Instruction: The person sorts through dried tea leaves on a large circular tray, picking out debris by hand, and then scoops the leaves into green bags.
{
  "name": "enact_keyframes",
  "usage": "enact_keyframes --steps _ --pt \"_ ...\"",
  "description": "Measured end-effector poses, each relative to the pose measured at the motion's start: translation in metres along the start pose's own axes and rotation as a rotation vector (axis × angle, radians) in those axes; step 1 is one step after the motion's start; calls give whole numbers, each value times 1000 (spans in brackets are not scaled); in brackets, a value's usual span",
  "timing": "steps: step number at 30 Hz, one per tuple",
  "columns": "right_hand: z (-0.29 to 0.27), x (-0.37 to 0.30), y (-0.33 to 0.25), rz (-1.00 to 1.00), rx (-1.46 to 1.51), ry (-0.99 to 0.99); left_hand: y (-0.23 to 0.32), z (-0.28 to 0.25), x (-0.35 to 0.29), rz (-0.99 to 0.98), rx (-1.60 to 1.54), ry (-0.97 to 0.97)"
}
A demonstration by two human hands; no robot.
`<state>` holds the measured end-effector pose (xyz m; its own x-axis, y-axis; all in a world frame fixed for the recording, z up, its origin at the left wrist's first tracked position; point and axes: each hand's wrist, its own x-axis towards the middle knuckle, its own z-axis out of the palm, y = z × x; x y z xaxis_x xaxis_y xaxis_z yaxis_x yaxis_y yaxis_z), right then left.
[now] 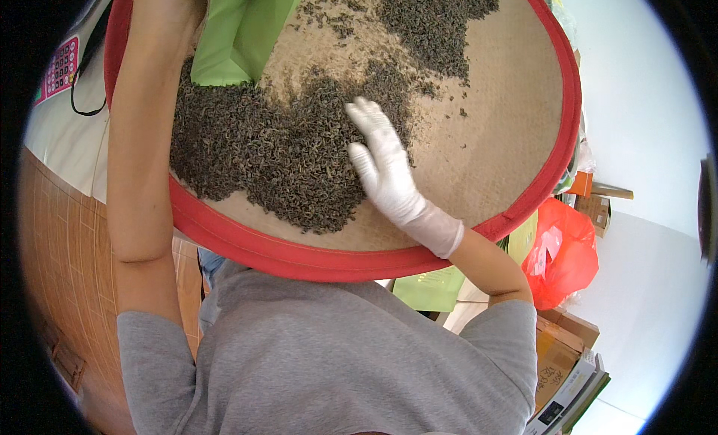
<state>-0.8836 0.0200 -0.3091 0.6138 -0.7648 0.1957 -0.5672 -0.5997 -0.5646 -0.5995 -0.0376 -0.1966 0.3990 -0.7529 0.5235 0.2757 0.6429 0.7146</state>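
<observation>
My gloved right hand [385, 169] lay flat on the round red-rimmed tray [523, 203], fingers slightly apart, touching the heap of dark tea leaves [277, 151], which spread leftward toward the green bag [239, 31] at the tray's far edge. My left hand was hidden there; its grip I couldn't tell.

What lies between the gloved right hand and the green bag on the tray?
In the head view, dark tea leaves cover the tray between the right hand and the green bag.

Brown tile floor [60, 240], white wall [643, 98]
</observation>
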Motion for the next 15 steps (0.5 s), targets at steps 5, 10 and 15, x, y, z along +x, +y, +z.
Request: enact_keyframes --steps 5,10,15 --pt "15 25 -48 -273 -15 -283 0 -3 -2 47 174 -11" --pt "-13 14 -23 -244 -2 -77 2 6 -10 121 282 17" --pt "-22 -37 33 168 -6 129 4 3 -5 109 302 -39"
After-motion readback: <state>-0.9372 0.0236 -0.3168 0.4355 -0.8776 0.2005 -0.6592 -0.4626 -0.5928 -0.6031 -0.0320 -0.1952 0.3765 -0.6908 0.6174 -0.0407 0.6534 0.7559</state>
